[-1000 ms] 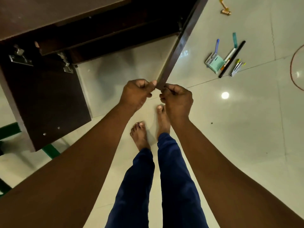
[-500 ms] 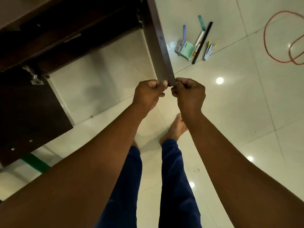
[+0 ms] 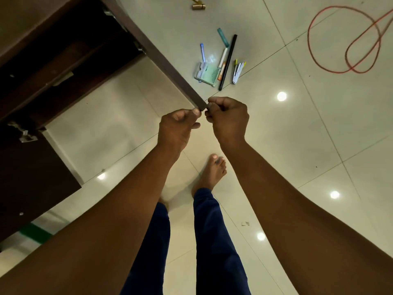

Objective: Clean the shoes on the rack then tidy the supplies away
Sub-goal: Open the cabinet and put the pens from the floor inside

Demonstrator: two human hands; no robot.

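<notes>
I pinch the corner of the dark cabinet door (image 3: 161, 58) with both my left hand (image 3: 177, 126) and right hand (image 3: 228, 119), fingers curled; brushes (image 3: 214, 67) lie on the floor (image 3: 297, 145) beyond.

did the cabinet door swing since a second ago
Yes. The cabinet door, gripped at its corner by both hands, has swung toward the supplies on the floor.

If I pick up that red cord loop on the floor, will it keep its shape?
Probably not: the red cord lies in thin, loose crossing loops, so it likely droops and tangles. It looks light. On the glossy tile it should slide easily.
</notes>
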